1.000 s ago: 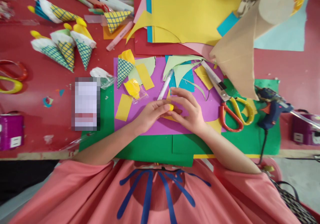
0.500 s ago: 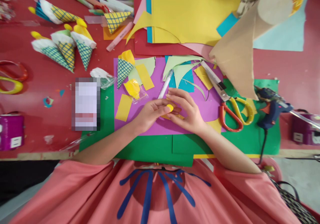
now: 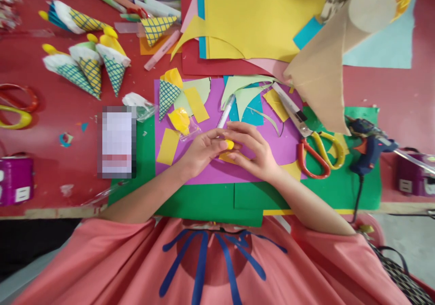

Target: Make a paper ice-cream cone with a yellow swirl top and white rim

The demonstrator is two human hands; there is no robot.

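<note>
My left hand (image 3: 200, 153) and my right hand (image 3: 253, 153) meet over a purple sheet (image 3: 210, 171), fingertips pinched together on a small yellow piece (image 3: 230, 144). A yellow paper scrap (image 3: 227, 158) lies under my right fingers. A white marker (image 3: 226, 111) rests just beyond the hands. Beside the left hand lie a yellow strip (image 3: 168, 146) and a clear bag with yellow pieces (image 3: 181, 120). A blue-latticed paper cone (image 3: 167, 95) lies further up the sheet.
Scissors with red and yellow handles (image 3: 317, 153) and a blue glue gun (image 3: 369, 148) lie to the right. Several finished paper cones (image 3: 90, 65) sit at the upper left. A phone (image 3: 117, 142), coloured paper sheets (image 3: 258, 17) and a brown cardboard cone (image 3: 326, 78) surround the purple sheet.
Both hands have drawn closer together and shifted slightly up the sheet, turning the small yellow piece between the fingertips.
</note>
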